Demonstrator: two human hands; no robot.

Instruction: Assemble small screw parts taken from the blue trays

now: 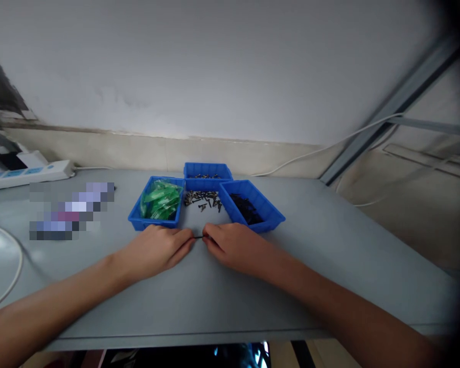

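Note:
Between my two hands runs a thin dark rod-like piece, its ends hidden in my fingers. My left hand pinches it from the left, and my right hand pinches it from the right, a small gap apart. Just beyond them, small dark and metallic screw-like parts lie loose on the grey table. Behind my left hand stands a blue bin of green plastic packets. Beside my right hand, another blue bin holds black slender pieces.
A third blue bin with small metallic parts stands at the back near the wall. A power strip with plugs and a blurred-out flat object lie at left. White cables cross the right side by a metal frame.

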